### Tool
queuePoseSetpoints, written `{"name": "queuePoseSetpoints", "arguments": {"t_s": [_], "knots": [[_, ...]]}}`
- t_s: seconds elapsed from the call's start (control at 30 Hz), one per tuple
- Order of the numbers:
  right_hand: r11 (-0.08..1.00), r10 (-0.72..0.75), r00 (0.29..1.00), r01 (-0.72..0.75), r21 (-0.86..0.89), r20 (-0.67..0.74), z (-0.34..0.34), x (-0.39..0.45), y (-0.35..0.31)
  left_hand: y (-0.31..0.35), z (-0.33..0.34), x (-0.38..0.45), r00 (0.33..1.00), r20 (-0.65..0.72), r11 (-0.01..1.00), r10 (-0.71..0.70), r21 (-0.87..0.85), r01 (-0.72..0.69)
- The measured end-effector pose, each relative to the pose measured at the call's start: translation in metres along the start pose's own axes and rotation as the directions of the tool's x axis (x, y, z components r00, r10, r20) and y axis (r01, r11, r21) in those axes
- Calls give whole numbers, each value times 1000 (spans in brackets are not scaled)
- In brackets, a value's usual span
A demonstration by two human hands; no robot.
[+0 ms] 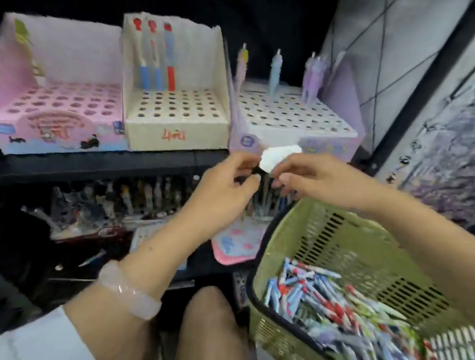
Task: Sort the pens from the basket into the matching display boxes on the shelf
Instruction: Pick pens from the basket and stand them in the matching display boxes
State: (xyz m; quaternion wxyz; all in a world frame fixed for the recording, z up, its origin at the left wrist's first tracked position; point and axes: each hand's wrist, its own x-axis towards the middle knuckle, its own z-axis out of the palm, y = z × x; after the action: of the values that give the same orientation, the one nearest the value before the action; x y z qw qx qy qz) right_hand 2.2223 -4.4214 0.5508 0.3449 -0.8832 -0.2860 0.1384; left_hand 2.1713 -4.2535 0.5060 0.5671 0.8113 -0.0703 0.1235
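At frame centre, the left hand (pixel 230 176) and right hand (pixel 298 173) pinch a small white item (pixel 279 156) between them, likely checking it. The pens (pixel 362 325) lie heaped in the green basket (pixel 298 240) lower right, display boxes (pixel 172 134) waiting on the shelf (pixel 79 163) above.

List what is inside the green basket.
The green basket holds a loose heap of pens in blue, red, green and lilac. The lowest pens lie covered by those above, and the frame edge cuts off its near corner.
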Motion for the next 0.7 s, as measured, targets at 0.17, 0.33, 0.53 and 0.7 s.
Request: {"name": "queuePoseSetpoints", "arguments": {"t_s": [0.17, 0.33, 0.53, 0.7], "knots": [[965, 200, 979, -189, -182, 44, 21, -57, 109, -24, 96, -26, 953, 303, 994, -13, 106, -20], [892, 425, 885, -373, -254, 193, 65, -73, 192, -57, 138, -35, 840, 493, 935, -227, 352, 46], [728, 672, 672, -677, -111, 312, 122, -53, 237, -79, 144, -27, 844, 445, 925, -299, 353, 142], [497, 810, 532, -846, 194, 246, 175, -25, 238, -87, 146, -27, 849, 427, 941, -311, 266, 211]]}}
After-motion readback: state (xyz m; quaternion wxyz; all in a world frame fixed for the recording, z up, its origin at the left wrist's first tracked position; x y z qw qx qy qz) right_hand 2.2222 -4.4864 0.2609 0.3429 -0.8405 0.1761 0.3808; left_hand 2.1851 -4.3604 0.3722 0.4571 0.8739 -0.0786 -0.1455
